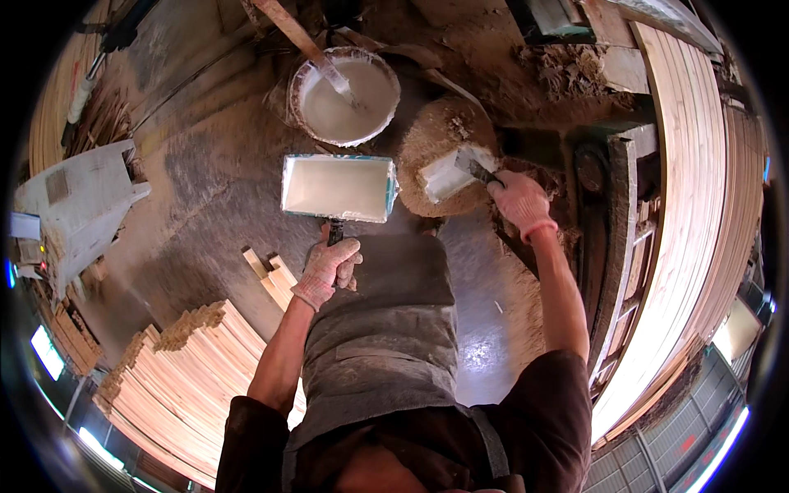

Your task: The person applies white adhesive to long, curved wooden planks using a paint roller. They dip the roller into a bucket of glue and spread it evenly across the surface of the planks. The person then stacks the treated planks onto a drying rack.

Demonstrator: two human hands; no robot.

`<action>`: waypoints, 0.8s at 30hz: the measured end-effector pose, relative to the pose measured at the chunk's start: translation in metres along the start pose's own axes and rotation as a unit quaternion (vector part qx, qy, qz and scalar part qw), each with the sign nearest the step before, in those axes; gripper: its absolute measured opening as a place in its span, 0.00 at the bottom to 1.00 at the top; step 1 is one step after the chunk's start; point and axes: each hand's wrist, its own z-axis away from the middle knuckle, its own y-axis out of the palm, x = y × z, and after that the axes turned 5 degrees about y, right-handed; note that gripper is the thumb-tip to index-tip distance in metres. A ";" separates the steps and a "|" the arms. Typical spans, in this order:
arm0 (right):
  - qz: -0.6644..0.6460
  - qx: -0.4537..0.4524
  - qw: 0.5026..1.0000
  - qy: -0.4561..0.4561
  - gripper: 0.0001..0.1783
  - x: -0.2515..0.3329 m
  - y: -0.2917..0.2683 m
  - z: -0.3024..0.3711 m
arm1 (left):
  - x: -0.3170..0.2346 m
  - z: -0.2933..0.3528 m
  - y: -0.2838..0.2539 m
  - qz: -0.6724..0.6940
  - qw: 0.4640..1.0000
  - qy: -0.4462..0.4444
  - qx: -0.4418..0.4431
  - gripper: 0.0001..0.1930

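Note:
My left hand (330, 267), in a pale pink work glove, is closed around a short black handle (335, 232). The handle meets the near side of a rectangular tray (389, 197) with pale cream liquid in it; whether it is fixed to the tray I cannot tell. My gloved right hand (523, 203) grips a scraper (483, 171) by its dark handle. Its flat blade is at a white-coated, box-like container (438, 182), which sits on a round, sawdust-covered surface (448, 123).
Beyond the tray stands a round bucket (296, 99) of cream liquid with a wooden stick (300, 37) leaning in it. Stacked timber strips (197, 382) lie at left, long boards (686, 214) at right. A grey machine (78, 205) stands far left.

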 end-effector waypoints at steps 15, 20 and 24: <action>-0.615 0.178 0.761 0.102 0.15 0.102 0.041 0.154 | 0.010 -0.008 0.026 -0.031 0.999 0.014 -0.014 0.27; -0.595 0.212 0.765 0.123 0.18 0.084 0.053 0.179 | 0.009 -0.009 0.024 -0.075 0.997 0.030 -0.011 0.33; -0.558 0.168 0.796 0.165 0.15 0.058 0.034 0.195 | 0.000 -0.007 0.026 -0.089 0.996 0.010 0.004 0.22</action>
